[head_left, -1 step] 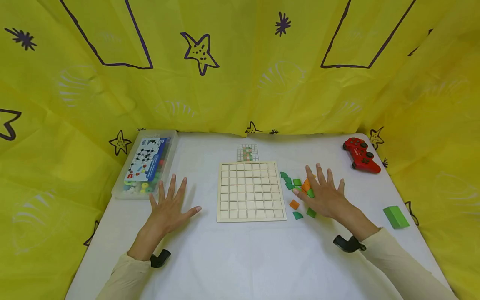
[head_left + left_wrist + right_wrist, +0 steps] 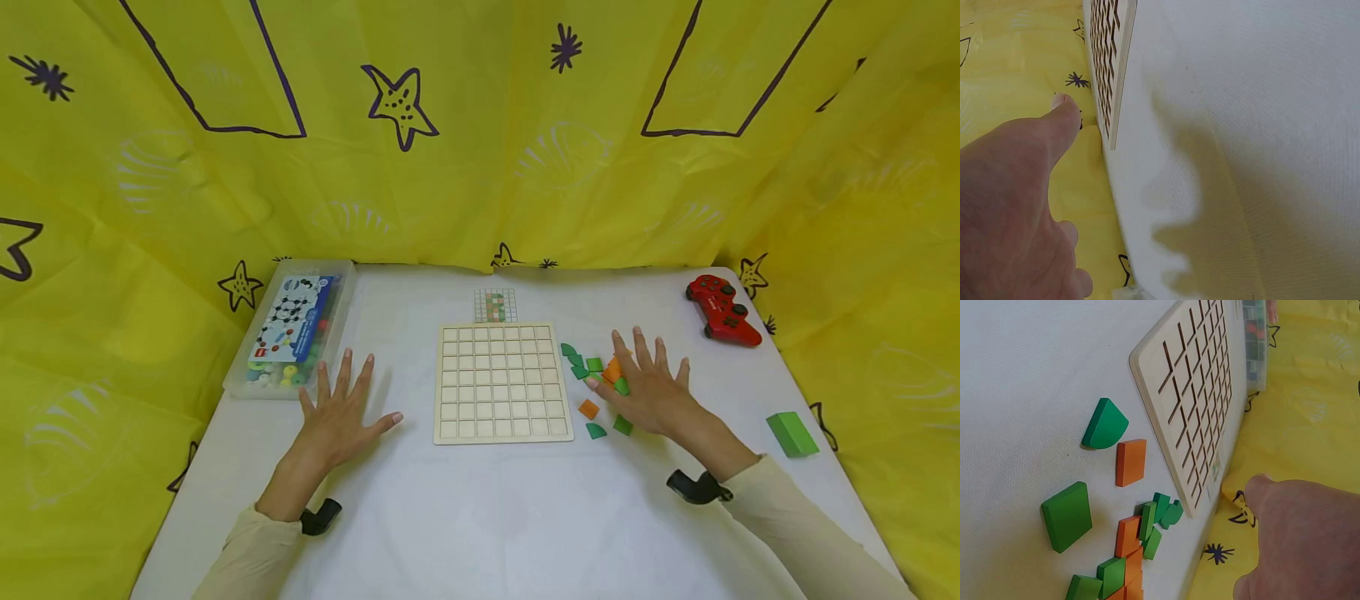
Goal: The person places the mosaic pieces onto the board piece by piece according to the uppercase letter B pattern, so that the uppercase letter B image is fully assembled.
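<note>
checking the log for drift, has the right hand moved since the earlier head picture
No: in the head view, the right hand shows no visible shift in any direction against the board.

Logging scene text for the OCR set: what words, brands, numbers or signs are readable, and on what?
Nothing reads for certain.
Label and its red logo on the clear box: too small to read.
Red controller: pale marking, too small to read.
Small card: letter-like shape, cannot tell which letter.
Board, loose pieces: no lettering seen.
Yellow backdrop: drawn stars, no lettering seen.
</note>
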The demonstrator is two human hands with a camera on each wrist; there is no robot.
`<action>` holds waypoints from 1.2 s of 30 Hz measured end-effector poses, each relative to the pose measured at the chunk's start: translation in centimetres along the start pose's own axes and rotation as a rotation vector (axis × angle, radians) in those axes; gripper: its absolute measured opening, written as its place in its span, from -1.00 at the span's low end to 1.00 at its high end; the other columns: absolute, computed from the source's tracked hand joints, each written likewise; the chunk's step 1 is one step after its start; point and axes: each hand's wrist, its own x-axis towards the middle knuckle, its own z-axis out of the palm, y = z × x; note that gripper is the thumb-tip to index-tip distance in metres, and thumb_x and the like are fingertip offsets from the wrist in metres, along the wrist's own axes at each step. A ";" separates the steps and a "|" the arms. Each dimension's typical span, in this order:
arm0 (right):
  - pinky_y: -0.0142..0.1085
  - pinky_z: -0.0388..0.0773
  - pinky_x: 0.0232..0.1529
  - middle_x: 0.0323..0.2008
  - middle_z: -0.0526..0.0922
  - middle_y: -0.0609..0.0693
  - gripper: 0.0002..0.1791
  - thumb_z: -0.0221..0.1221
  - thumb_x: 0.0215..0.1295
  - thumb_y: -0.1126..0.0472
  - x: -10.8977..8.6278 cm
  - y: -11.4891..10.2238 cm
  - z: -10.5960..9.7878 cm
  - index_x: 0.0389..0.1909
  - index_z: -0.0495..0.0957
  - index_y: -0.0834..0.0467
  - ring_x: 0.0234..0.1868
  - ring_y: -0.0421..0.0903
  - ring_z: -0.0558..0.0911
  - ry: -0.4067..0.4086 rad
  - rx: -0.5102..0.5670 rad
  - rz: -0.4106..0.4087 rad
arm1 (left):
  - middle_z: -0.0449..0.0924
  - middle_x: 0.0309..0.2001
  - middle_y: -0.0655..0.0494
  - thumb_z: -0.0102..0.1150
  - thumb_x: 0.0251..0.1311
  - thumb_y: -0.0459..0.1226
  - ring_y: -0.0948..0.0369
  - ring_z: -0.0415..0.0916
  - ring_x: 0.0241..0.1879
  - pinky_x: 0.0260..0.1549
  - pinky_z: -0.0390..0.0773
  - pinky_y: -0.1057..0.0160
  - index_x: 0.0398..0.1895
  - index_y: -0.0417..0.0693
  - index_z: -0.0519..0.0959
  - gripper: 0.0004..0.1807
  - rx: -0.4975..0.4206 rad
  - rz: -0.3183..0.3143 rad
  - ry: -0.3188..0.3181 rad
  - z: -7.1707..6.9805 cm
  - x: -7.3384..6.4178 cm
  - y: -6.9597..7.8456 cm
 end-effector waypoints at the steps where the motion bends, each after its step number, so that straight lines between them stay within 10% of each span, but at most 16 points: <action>1: 0.67 -0.51 0.33 0.67 -0.41 0.39 0.18 -0.15 0.46 -0.58 0.0 0.0 0.0 0.73 -0.32 0.12 0.59 0.63 -0.35 -0.001 0.002 0.002 | -0.44 0.72 -0.25 0.09 0.33 0.41 -0.51 -0.52 0.60 0.32 -0.34 -0.74 0.75 -0.01 -0.15 0.18 -0.001 0.001 0.002 0.0 0.0 0.0; 15: 0.64 -0.20 0.39 0.63 -0.23 0.53 0.09 0.04 0.59 -0.25 1.5 2.4 -0.9 0.70 -0.34 0.29 0.58 0.61 -0.12 0.019 0.129 -0.005 | -0.40 0.71 -0.28 0.13 0.33 0.38 -0.52 -0.48 0.60 0.35 -0.32 -0.71 0.75 -0.02 -0.10 0.16 0.011 0.026 0.027 -0.2 -0.1 0.5; 26: 0.31 0.46 0.25 0.27 0.34 0.53 -0.41 0.13 0.60 0.12 3.6 5.4 0.0 0.39 0.30 0.49 0.23 0.44 0.45 0.129 0.334 0.010 | -0.38 0.71 -0.31 0.16 0.38 0.30 -0.50 -0.45 0.61 0.41 -0.28 -0.64 0.74 -0.08 -0.06 0.11 -0.042 0.103 0.051 0.1 0.6 1.3; 36: 0.21 0.50 0.17 0.11 0.51 0.50 -0.58 0.12 0.56 0.18 5.7 6.3 0.4 0.16 0.43 0.48 0.14 0.37 0.52 0.104 0.360 0.047 | -0.29 0.70 -0.34 0.19 0.49 0.02 -0.48 -0.40 0.62 0.48 -0.31 -0.54 0.71 -0.14 0.03 -0.08 -0.148 0.203 0.000 2.2 1.5 3.3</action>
